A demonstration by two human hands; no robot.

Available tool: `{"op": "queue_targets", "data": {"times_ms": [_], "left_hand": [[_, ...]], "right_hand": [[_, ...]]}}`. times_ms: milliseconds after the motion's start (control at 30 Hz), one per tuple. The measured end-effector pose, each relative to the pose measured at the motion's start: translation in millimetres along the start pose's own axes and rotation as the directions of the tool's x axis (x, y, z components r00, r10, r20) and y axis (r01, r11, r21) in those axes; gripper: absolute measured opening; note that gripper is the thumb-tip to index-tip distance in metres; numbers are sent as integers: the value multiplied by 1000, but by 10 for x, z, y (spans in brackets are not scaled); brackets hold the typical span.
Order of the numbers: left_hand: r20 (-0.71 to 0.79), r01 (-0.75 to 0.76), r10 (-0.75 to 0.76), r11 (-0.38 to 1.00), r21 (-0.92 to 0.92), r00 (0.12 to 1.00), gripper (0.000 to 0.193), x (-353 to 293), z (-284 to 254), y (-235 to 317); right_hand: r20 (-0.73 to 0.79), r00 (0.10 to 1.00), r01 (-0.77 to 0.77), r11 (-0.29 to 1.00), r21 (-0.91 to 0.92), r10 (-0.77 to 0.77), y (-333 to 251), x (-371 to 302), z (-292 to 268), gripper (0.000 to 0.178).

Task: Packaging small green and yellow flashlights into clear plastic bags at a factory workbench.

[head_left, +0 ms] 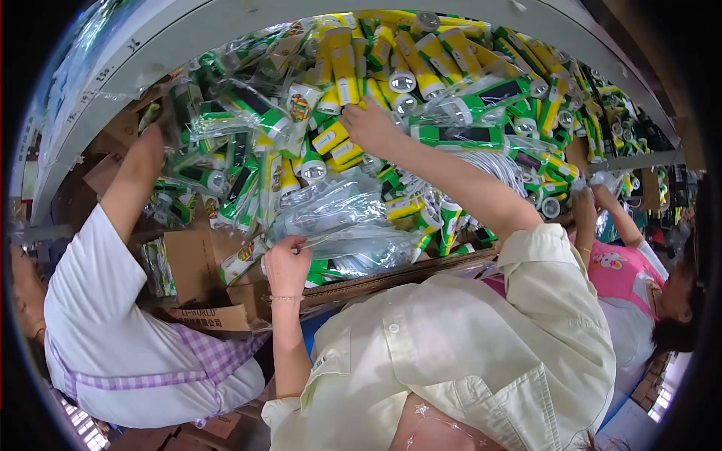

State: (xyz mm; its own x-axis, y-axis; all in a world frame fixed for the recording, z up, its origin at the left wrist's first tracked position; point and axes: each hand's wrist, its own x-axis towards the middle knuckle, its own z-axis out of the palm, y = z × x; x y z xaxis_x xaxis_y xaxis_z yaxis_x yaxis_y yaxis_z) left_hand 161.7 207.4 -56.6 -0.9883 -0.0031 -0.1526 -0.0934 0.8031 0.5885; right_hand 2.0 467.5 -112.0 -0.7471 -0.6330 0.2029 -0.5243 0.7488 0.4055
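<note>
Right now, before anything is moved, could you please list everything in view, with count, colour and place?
flashlights: too many to count, yellow or green with white, heaped across the middle
clear plastic bags: a pile, uncounted, colourless, near centre
cables: a bundle, uncounted, white, right of centre
cardboard: several pieces, brown, left and along the near edge
frame: one, pale grey, arching over the far side
left co-worker: one, white and purple check, left
right co-worker: one, pink and white, right
shirt: one, pale cream, lower centre
left hand: one, bare, pinching clear plastic by the pile
right hand: one, bare, at the yellow flashlights; grip unclear
</note>
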Motion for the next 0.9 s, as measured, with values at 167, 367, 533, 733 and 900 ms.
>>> {"op": "queue_targets", "data": {"times_ms": [167,367,533,733,900], "left_hand": [[166,-20,33,997,-78,986,25,-103,-84,-194],[17,8,-7,999,-53,1000,25,-6,-40,-189],[46,78,-79,997,20,996,33,132,-20,-38],[11,-100,100,995,-25,995,34,138,124,203],[88,-86,92,994,-68,992,28,57,64,258]], "right_hand": [[268,961,26,987,156,-68,-11,234,24,53],[179,982,-145,868,475,66,269,118,-273,50],[-45,939,-163,557,814,341,337,-189,-1538,40],[-60,965,67,-19,998,257,-448,-802,-1389,38],[-114,992,94,284,954,53,-697,-932,-1129,52]]}}
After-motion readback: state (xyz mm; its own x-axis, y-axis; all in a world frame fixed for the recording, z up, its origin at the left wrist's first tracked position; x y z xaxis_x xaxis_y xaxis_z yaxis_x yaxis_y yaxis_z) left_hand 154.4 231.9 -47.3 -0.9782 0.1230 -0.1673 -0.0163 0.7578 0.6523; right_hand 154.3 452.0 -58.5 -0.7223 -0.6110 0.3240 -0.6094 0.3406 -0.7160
